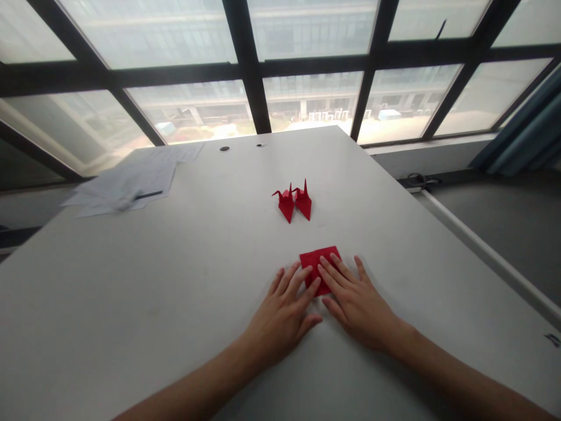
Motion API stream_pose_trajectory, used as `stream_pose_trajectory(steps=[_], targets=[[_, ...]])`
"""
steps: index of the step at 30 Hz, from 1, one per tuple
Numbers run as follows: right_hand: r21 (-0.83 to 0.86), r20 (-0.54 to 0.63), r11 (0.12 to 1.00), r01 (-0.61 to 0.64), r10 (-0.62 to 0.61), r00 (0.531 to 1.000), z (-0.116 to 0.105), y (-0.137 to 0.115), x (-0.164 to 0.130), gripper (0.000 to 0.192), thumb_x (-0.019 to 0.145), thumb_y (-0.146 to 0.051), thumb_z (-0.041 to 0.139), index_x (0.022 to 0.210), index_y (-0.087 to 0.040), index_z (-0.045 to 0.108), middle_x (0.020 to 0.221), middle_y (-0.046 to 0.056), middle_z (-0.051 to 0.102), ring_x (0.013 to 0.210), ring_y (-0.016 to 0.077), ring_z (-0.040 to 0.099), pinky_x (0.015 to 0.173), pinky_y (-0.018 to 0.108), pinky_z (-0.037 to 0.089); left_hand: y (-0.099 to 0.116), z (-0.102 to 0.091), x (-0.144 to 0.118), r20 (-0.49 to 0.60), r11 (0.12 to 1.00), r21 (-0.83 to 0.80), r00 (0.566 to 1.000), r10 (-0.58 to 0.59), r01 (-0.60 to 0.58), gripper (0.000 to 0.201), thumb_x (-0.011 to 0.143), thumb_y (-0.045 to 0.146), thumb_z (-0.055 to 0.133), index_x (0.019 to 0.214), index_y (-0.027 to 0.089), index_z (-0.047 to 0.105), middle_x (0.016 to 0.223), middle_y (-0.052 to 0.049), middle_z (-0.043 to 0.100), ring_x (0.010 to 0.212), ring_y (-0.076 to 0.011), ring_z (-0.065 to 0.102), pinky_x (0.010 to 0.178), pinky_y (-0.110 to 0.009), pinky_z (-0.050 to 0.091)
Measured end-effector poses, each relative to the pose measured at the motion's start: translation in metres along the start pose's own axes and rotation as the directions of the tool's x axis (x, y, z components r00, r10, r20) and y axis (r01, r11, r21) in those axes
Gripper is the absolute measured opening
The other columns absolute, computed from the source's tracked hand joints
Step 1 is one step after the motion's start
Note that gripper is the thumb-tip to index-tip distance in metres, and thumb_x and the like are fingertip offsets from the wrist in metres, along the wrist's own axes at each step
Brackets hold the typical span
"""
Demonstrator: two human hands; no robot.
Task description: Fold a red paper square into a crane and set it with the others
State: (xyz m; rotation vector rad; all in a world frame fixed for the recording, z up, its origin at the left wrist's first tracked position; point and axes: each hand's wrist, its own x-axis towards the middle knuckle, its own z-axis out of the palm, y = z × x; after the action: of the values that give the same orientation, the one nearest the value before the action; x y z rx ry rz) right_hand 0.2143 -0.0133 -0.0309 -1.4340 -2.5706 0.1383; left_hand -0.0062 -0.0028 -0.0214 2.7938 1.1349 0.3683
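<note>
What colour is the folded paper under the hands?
Red, seen in the head view: the folded paper lies flat under the fingertips of both hands.

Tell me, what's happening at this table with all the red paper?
A person is pressing a folded red paper flat on the white table. The left hand and right hand both lie open with fingertips on the sheet. Farther back stand two finished red paper cranes, side by side. A pile of white papers sits at the far left, near the window.
</note>
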Motion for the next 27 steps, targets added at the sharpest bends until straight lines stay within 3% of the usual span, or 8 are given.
stream_pose_trajectory(steps=[11,18,20,24,27], targets=[[-0.023,-0.026,0.997,-0.070,0.069,0.997,-0.0002,0.0056,0.0035,0.056,0.101,-0.037,0.035,0.153,-0.017,0.030,0.158,0.009,0.031,0.150,0.0290,0.019,0.118,0.065,0.009,0.0013,-0.0022,0.0011,-0.006,0.999,0.032,1.000,0.016,-0.016,0.056,0.092,0.044,0.061,0.143,0.027,0.047,0.150,-0.009,0.041,0.146,-0.0328,0.027,0.118,-0.058,0.030],[-0.024,-0.034,0.997,-0.072,0.071,0.997,0.0019,0.0055,0.0035,0.057,0.101,-0.037,0.035,0.154,-0.018,0.028,0.158,0.010,0.032,0.150,0.0286,0.018,0.118,0.064,0.011,0.0038,-0.0101,0.0026,-0.088,0.998,-0.067,0.996,-0.004,-0.002,0.027,0.097,0.030,0.052,0.118,0.024,0.068,0.137,-0.007,0.057,0.140,-0.0278,0.040,0.117,-0.053,0.035],[-0.020,-0.029,0.997,-0.074,0.073,0.997,0.0026,0.0043,0.0033,0.057,0.102,-0.038,0.035,0.154,-0.016,0.028,0.159,0.009,0.031,0.150,0.0286,0.018,0.119,0.064,0.010,0.0031,-0.0102,0.0017,-0.099,0.996,-0.087,0.995,0.017,-0.025,0.032,0.098,0.028,0.049,0.126,0.022,0.063,0.139,-0.008,0.057,0.139,-0.0255,0.043,0.118,-0.050,0.036],[0.000,-0.029,0.998,-0.060,0.060,0.998,0.0023,0.0023,0.0020,0.057,0.102,-0.039,0.034,0.153,-0.015,0.030,0.158,0.008,0.032,0.150,0.0290,0.018,0.119,0.063,0.012,0.0004,-0.0055,0.0010,-0.001,0.995,-0.066,0.997,0.073,-0.073,0.053,0.099,0.035,0.048,0.148,0.018,0.039,0.151,-0.010,0.045,0.144,-0.0257,0.035,0.118,-0.050,0.034],[0.051,-0.089,0.995,-0.089,0.094,0.992,0.0000,0.0069,0.0034,0.053,0.102,-0.030,0.033,0.153,-0.016,0.033,0.157,0.008,0.037,0.149,0.0257,0.024,0.120,0.056,0.021,-0.0007,-0.0024,0.0021,0.039,0.996,-0.063,0.997,0.062,-0.059,0.048,0.099,0.035,0.048,0.144,0.019,0.045,0.152,-0.009,0.044,0.145,-0.0262,0.034,0.118,-0.052,0.034]])
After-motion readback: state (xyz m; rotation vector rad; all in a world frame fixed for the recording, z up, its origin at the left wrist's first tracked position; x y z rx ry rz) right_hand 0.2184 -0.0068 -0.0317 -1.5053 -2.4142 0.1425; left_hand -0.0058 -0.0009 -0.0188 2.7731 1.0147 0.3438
